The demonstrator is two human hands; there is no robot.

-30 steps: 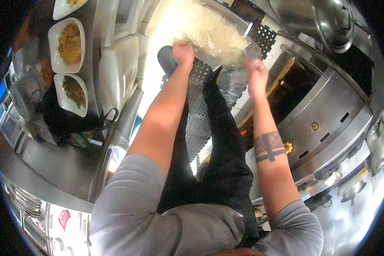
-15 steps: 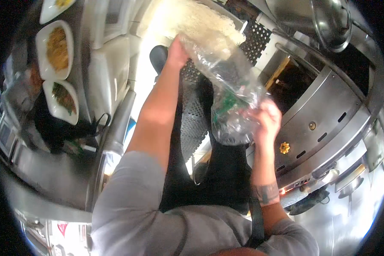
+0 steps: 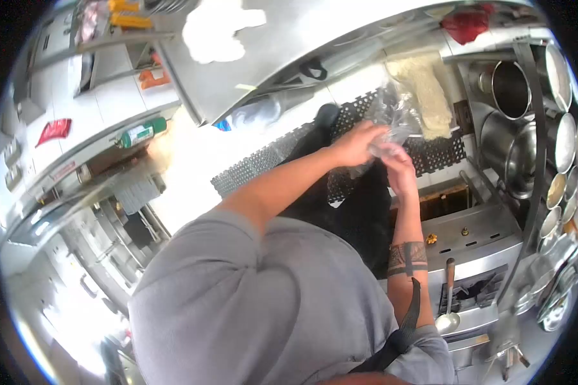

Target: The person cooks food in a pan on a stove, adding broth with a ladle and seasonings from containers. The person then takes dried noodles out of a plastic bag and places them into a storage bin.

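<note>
A clear plastic bag [image 3: 395, 119], crumpled and stretched upward, is gripped at its near end by both hands in front of my legs. My left hand [image 3: 361, 142] closes on the gathered plastic. Right beside it, the fingers of my right hand [image 3: 399, 168] pinch the same end. Beyond the bag lies a pale, stringy mass that looks like noodles [image 3: 426, 96], and the far part of the bag reaches its side. Part of the bag is hidden behind my hands, and I cannot make out what it contains.
A steel counter [image 3: 237, 70] spans the top. Black perforated mats [image 3: 257, 163] cover part of the floor. At right are a stove [image 3: 475, 237], a ladle [image 3: 447, 321] and a rack with several pots [image 3: 508, 151]. A green canister [image 3: 141, 133] lies at left.
My view has turned, and the plates at left have left it. My hands, formerly apart along the bag, have come together at one end of it. The bag is now bunched.
</note>
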